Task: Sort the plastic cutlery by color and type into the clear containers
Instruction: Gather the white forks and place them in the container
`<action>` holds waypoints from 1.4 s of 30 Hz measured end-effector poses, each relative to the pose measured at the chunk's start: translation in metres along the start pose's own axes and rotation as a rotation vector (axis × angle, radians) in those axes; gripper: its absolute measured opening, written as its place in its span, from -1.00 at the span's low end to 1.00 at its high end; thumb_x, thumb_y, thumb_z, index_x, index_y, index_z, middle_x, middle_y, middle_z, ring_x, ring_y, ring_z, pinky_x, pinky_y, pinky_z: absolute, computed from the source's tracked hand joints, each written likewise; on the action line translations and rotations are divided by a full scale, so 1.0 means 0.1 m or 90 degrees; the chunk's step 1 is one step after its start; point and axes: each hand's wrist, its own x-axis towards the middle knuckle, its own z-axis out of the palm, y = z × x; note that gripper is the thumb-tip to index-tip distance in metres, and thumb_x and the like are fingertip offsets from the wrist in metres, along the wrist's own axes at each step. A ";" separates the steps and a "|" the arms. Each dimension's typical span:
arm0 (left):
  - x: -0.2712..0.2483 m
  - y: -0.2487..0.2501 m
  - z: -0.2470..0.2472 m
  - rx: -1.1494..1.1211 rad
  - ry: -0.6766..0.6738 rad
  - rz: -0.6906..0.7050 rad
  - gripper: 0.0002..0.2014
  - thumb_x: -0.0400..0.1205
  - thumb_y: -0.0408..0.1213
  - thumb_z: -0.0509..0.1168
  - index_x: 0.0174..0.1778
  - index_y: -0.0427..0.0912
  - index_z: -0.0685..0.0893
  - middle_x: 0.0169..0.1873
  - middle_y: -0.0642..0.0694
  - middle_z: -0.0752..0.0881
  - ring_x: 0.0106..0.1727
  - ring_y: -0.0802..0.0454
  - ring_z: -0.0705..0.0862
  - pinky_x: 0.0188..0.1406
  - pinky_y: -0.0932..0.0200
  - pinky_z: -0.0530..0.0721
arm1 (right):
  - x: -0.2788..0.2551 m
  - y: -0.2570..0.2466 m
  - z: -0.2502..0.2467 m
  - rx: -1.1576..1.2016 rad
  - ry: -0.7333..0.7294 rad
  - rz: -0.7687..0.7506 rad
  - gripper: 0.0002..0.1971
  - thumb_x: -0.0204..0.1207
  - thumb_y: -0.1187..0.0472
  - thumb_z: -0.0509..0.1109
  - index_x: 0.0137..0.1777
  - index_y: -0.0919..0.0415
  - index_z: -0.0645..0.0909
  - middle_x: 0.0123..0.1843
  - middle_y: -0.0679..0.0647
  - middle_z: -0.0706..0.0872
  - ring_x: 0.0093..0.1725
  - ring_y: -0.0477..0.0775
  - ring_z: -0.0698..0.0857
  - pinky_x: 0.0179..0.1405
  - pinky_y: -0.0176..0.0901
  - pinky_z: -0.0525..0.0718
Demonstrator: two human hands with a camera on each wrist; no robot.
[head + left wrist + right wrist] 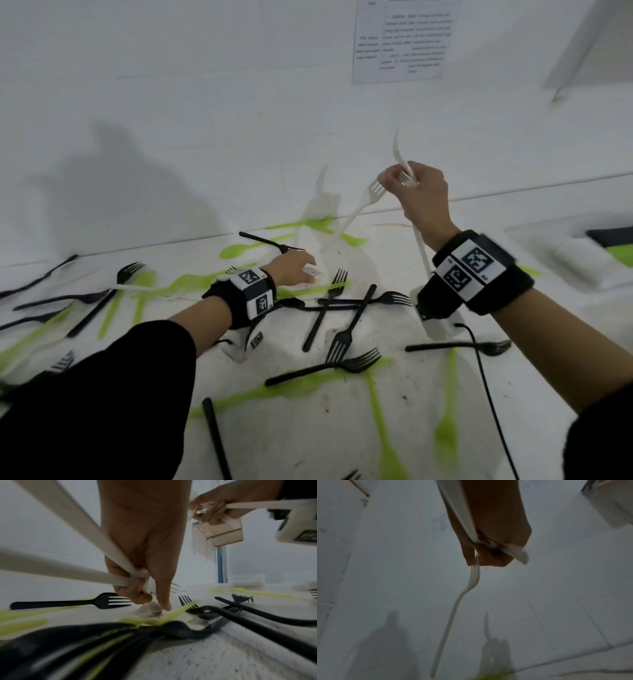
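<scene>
Aloft, right hand (419, 198) grips white forks (356, 212).

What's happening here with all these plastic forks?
A person is sorting cutlery scattered on a white table. Their right hand, raised above it, holds several white forks by the tine ends. Their left hand also grips white pieces and reaches for another on the table. Black forks and green cutlery still lie loose.

place: plain workroom | evidence: white tiled wall (205, 85); taped printed sheet (404, 41); white worktable (394, 411)
</scene>
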 end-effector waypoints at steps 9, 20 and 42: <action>-0.41 0.52 -0.48 -0.262 0.498 0.025 -0.64 0.55 -0.24 0.41 0.16 -0.36 0.52 -0.19 -0.17 0.62 -0.23 -0.04 0.56 -0.21 0.40 0.47 | -0.32 0.07 -0.41 0.000 -0.174 -0.072 -0.89 0.55 0.32 0.35 -0.13 0.19 0.71 -0.24 -0.07 0.70 -0.42 -0.47 0.57 -0.40 -0.60 0.44; -0.86 1.51 -0.14 -0.692 0.262 0.047 -0.93 0.68 -0.41 0.15 0.00 -0.21 0.52 -0.29 -0.09 0.60 -0.28 0.02 0.65 -0.24 0.15 0.70 | -0.62 0.04 -0.59 0.160 -0.318 -0.089 -0.94 0.45 0.39 0.45 -0.12 0.25 0.69 -0.38 -0.08 0.61 -0.50 -0.37 0.55 -0.60 -0.56 0.43; -0.73 1.58 0.32 -0.965 0.130 0.006 -0.90 0.61 -0.45 0.20 -0.19 -0.19 0.53 -0.23 -0.10 0.69 -0.17 -0.03 0.72 -0.21 0.14 0.68 | -0.76 0.18 -0.49 0.295 -0.327 0.161 -0.81 0.61 0.37 0.08 -0.06 0.11 0.47 -0.39 -0.03 0.29 -0.50 -0.11 0.26 -0.55 -0.31 0.36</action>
